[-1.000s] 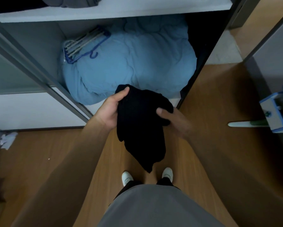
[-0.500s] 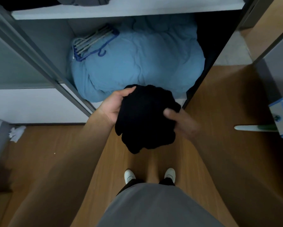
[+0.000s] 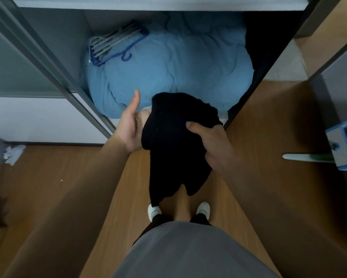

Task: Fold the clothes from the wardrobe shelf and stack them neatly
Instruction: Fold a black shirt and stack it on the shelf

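left hand [image 3: 131, 125]: palm flat against the left edge of the black garment [image 3: 168, 137], thumb straight up and off the cloth, fingertips hidden behind it
right hand [image 3: 212, 145]: grips the garment's right side, thumb on top, fingers curled under
hands: apart, garment between them
garment spot: held in the air in front of the open wardrobe, bunched at the top, loose end hanging toward the shoes [image 3: 154, 211]
wardrobe: shelf board [image 3: 148, 4] at top edge; below it a blue duvet [image 3: 178, 63] fills the compartment
hangers [image 3: 116, 45]: bundle lying on the duvet's back left, blue hook facing front
floor [image 3: 68, 177]: wood; crumpled white paper [image 3: 13, 152] at far left by the wall
right edge: blue and white object [image 3: 341, 149], cannot tell what it is
person: grey top [image 3: 188, 251], dark trousers
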A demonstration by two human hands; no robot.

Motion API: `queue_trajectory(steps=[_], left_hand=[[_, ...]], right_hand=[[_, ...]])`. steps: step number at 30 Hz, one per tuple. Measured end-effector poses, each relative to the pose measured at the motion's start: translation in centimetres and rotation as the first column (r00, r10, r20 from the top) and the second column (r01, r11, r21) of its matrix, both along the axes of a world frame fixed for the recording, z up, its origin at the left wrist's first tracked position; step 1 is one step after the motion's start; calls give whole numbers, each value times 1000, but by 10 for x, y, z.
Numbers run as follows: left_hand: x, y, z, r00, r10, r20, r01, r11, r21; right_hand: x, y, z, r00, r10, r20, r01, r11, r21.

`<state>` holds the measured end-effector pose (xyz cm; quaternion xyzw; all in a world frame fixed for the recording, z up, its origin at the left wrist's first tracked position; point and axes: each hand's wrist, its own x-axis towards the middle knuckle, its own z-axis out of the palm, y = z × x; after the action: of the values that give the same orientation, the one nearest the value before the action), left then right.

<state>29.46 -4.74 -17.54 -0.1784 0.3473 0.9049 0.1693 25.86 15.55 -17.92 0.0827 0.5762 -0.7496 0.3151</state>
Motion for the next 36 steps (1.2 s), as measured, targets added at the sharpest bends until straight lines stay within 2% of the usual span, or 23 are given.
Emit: queue_trajectory(steps=[3, 5, 7, 9, 12, 16, 18, 20, 22, 24, 28, 32, 36], left_hand=[[32, 13, -28, 998, -63, -19, 62, 997, -39], [40, 26, -39, 994, -100, -37, 90, 975, -202], [35, 35, -40, 998, -38, -50, 15, 917, -400], [27, 38, -36, 997, 69, -37, -78, 875, -478], [22, 36, -31, 989, 143, -32, -143, 884, -446], [16, 34, -17, 965, 239, 109, -187, 916, -356], [13, 30, -9, 969, 176, 172, -125, 954, -272], [17, 22, -6, 992, 66, 110, -44, 981, -190], [23, 16, -10, 999, -33, 10, 35, 965, -259], [27, 18, -16, 998, -61, -35, 43, 925, -377], [25, 23, -23, 998, 56, -13, -57, 916, -396], [23, 20, -25, 991, 132, 30, -107, 897, -429], [23, 16, -24, 985, 162, 52, -122, 888, -444]], right_hand=[[-4, 1, 9, 992, -87, 87, 78, 992, 103], [-7, 2, 12, 991, -96, 98, 75, 977, 201], [-10, 3, 15, 995, -10, 102, -16, 968, 252], [-13, 9, 15, 990, 66, 123, -90, 974, 210], [-13, 25, 13, 991, 104, 88, -112, 989, 92], [0, 38, 1, 967, 253, 36, -256, 962, 97], [6, 35, -5, 970, 241, 12, -241, 962, 129], [5, 30, -6, 992, 125, 22, -126, 988, 87], [-2, 27, -5, 997, 54, 58, -55, 998, 16], [-7, 25, -3, 995, 64, 76, -64, 998, -2], [-17, 27, -1, 994, 86, 68, -92, 991, 92], [-31, 47, -8, 999, -29, -17, 33, 962, 270], [-41, 59, -17, 986, -146, -74, 162, 946, 279]])
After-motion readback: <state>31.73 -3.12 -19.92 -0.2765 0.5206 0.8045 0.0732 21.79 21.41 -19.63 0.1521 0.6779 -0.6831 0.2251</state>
